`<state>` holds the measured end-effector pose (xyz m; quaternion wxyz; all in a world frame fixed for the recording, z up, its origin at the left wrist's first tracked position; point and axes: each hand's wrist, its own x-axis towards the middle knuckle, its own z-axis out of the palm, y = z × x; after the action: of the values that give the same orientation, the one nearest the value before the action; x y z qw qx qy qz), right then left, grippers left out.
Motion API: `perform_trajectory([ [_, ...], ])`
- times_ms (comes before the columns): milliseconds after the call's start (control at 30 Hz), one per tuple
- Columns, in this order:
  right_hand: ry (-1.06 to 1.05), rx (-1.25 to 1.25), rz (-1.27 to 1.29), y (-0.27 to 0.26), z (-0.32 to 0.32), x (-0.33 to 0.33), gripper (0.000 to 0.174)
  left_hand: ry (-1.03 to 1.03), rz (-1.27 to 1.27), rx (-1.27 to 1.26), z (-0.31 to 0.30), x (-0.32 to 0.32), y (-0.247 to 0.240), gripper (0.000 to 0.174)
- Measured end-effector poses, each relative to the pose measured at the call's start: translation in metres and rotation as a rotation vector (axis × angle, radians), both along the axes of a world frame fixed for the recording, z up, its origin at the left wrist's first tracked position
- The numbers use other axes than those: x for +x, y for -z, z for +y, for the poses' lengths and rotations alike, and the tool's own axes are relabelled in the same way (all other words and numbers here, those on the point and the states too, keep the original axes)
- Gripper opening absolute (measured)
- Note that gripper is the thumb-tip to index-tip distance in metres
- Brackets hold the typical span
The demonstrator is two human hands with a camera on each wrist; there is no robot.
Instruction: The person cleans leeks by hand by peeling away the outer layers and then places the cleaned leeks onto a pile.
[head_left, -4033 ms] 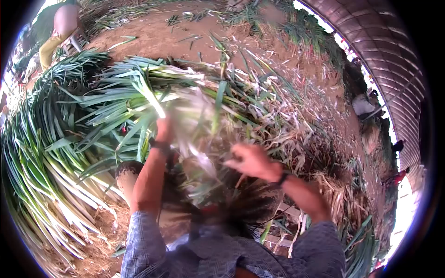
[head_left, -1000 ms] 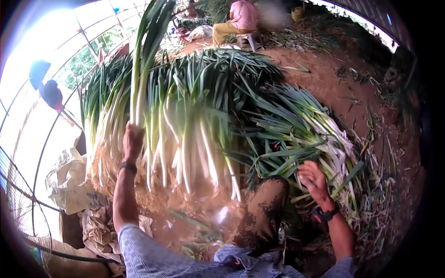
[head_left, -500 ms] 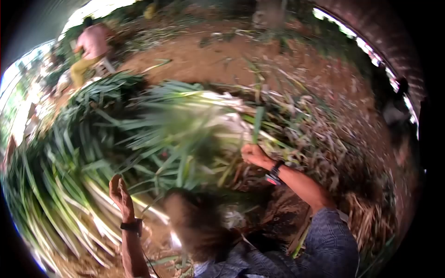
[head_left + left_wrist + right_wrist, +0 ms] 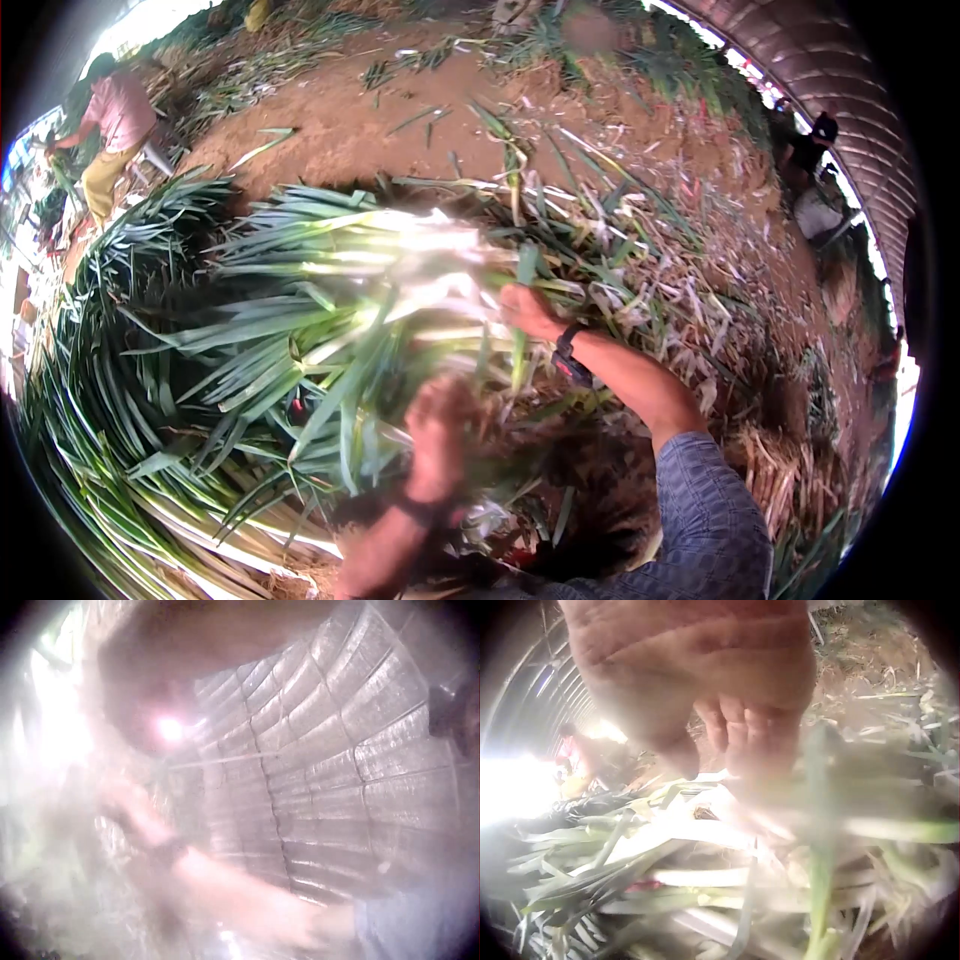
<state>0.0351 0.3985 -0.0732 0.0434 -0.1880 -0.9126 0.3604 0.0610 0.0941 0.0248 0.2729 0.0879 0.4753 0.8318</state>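
Note:
A heap of leeks (image 4: 300, 330) lies before me, green leaves to the left and white stalk ends to the right. My right hand (image 4: 530, 312) is at the white ends. In the right wrist view its thumb (image 4: 679, 754) and bent fingers (image 4: 742, 739) reach down to pale stalks, fingertips blurred against them; I cannot tell whether they pinch one. My left hand (image 4: 440, 425), blurred by motion, hovers near the front of the heap with its fingers loosely bent and no leek visible in it. The left wrist view is washed out, showing a dark blurred hand (image 4: 142, 667).
Another row of leeks (image 4: 110, 480) lies along the lower left. Stripped leaves and husks (image 4: 650, 290) litter the ground to the right. Bare soil (image 4: 330, 110) lies beyond the heap. A person in pink (image 4: 120, 120) is at upper left. A ribbed roof (image 4: 840, 90) curves overhead.
My left hand held up a leek over the left row a second ago, then was empty; now it has swung right to the heap. The right hand has stayed at the stalk ends since half a second ago.

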Motion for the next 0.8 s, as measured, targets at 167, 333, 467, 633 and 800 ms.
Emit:
perform_trajectory([
  [167,-0.229,0.349,0.381,0.039,-0.036,-0.113,0.032,0.182,-0.365,-0.128,0.003,-0.015,-0.012,0.018],
  [333,-0.081,0.137,0.009,0.048,-0.017,-0.173,0.064,0.112,-0.384,-0.117,-0.011,-0.045,-0.002,0.019],
  [467,0.005,0.319,-0.073,0.076,0.027,-0.201,0.079,0.039,-0.369,-0.197,-0.027,-0.053,0.001,0.017],
  [633,-0.14,0.254,-0.01,0.085,0.057,-0.247,0.077,-0.058,-0.37,-0.32,-0.032,-0.049,-0.018,0.021],
  [800,-0.204,0.42,-0.383,0.11,0.076,-0.278,0.092,-0.06,-0.255,-0.381,-0.027,-0.038,-0.004,0.026],
])
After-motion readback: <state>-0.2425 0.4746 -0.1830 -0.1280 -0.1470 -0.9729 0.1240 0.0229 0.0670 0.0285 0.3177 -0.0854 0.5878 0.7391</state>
